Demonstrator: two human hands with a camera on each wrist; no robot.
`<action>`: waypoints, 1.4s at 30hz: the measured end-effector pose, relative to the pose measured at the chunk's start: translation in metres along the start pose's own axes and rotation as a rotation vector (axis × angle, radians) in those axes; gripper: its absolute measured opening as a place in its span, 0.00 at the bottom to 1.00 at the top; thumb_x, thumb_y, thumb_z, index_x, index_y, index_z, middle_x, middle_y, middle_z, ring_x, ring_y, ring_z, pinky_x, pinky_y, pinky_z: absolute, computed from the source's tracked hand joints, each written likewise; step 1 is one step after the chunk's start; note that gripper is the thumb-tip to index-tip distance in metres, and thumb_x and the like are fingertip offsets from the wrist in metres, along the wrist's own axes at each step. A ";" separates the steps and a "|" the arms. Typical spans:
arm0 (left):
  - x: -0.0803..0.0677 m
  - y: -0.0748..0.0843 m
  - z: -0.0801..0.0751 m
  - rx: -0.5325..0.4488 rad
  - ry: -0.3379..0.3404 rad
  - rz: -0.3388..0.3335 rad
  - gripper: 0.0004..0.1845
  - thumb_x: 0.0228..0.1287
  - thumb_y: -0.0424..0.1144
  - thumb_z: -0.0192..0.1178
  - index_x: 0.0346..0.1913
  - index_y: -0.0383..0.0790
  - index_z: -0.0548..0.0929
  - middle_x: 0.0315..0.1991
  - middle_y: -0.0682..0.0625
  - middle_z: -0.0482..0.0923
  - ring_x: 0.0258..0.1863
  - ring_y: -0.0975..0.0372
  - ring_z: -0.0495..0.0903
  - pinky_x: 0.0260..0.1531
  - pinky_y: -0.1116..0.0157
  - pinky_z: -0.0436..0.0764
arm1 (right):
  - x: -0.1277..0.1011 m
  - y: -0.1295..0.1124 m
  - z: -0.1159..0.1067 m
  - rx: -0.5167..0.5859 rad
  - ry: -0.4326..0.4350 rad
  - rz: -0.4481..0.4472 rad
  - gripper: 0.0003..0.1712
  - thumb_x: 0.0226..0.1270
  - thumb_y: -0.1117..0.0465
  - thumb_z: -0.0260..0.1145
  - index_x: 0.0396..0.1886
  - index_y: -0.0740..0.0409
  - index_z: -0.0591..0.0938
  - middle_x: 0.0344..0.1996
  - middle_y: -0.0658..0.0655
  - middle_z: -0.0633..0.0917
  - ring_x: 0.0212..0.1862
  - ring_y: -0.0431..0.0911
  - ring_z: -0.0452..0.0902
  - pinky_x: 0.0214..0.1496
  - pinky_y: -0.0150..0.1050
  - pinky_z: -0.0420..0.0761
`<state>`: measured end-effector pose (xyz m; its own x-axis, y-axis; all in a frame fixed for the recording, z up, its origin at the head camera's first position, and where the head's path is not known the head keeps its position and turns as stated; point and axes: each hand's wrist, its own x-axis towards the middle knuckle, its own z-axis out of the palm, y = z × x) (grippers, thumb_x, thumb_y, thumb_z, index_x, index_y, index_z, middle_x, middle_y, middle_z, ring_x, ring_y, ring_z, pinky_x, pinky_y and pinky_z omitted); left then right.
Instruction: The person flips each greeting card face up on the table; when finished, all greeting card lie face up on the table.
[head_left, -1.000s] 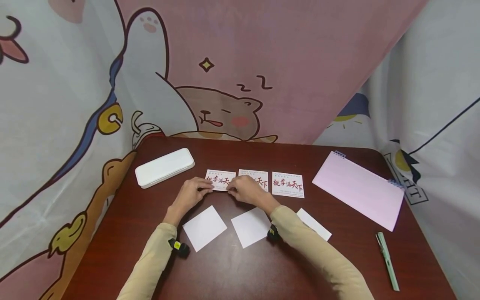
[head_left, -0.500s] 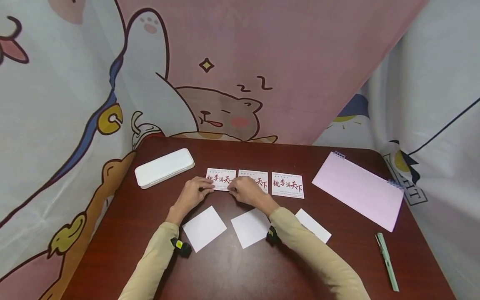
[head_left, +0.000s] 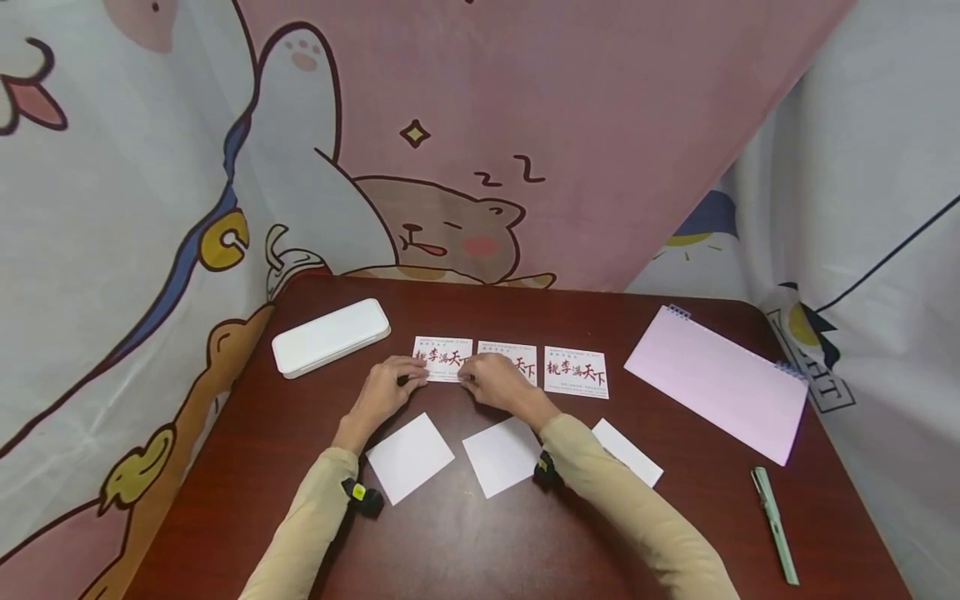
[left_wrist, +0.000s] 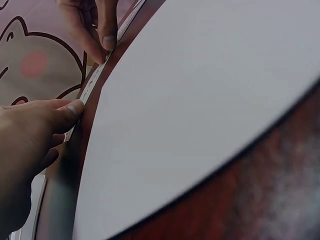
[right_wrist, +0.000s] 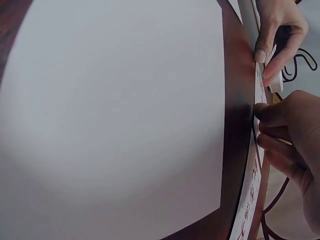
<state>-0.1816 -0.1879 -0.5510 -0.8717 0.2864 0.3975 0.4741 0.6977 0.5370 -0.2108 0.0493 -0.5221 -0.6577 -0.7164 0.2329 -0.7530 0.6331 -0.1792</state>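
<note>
I am observing both hands meeting at the leftmost printed card (head_left: 442, 359), which is lying flat on the table (head_left: 480, 542) in the far half, nearer the far edge than the near one and a little left of its middle. My left hand (head_left: 382, 388) is pinching the card's near-left corner, fingers curled in with the thumb tip pressing at the card's edge; the left wrist view is showing that thumb (left_wrist: 74, 108) right on the card's rim. My right hand (head_left: 491, 379) is gripping the card's near-right corner in the same way, fingers curled, and is partly covering the middle printed card (head_left: 517, 357) just beside it. A third printed card (head_left: 575, 370) is lying further toward the right edge, apart from both hands. Three blank white sheets are lying nearer the near edge: one (head_left: 409, 457) under my left forearm, one (head_left: 501, 455) between the forearms, one (head_left: 627, 451) partly hidden by my right sleeve. A white case (head_left: 331, 336) is sitting near the far-left corner, a pink notebook (head_left: 716, 379) toward the right edge, and a green pen (head_left: 774, 522) near the near-right corner.
</note>
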 end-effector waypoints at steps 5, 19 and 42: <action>-0.009 0.004 -0.011 0.037 -0.010 -0.040 0.16 0.49 0.38 0.69 0.44 0.43 0.84 0.49 0.49 0.79 0.51 0.57 0.76 0.50 0.56 0.75 | 0.000 -0.004 -0.004 0.065 0.040 -0.021 0.08 0.56 0.58 0.66 0.37 0.50 0.85 0.33 0.45 0.85 0.35 0.37 0.79 0.40 0.33 0.79; -0.073 0.059 -0.056 0.164 -0.296 -0.337 0.35 0.48 0.59 0.65 0.56 0.40 0.75 0.49 0.46 0.71 0.48 0.55 0.74 0.47 0.54 0.75 | -0.009 -0.050 -0.027 0.261 -0.146 -0.085 0.26 0.53 0.50 0.69 0.51 0.56 0.78 0.44 0.51 0.81 0.46 0.41 0.76 0.49 0.36 0.76; -0.073 0.096 -0.046 0.451 -0.465 -0.361 0.58 0.02 0.60 0.78 0.43 0.26 0.66 0.34 0.40 0.63 0.33 0.49 0.66 0.32 0.54 0.75 | -0.002 -0.090 -0.012 0.045 -0.390 -0.062 0.48 0.22 0.37 0.78 0.48 0.49 0.71 0.44 0.50 0.67 0.42 0.42 0.64 0.44 0.32 0.71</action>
<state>-0.0673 -0.1724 -0.4941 -0.9737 0.1664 -0.1555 0.1383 0.9745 0.1768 -0.1417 -0.0027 -0.4949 -0.5619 -0.8161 -0.1346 -0.7861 0.5776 -0.2202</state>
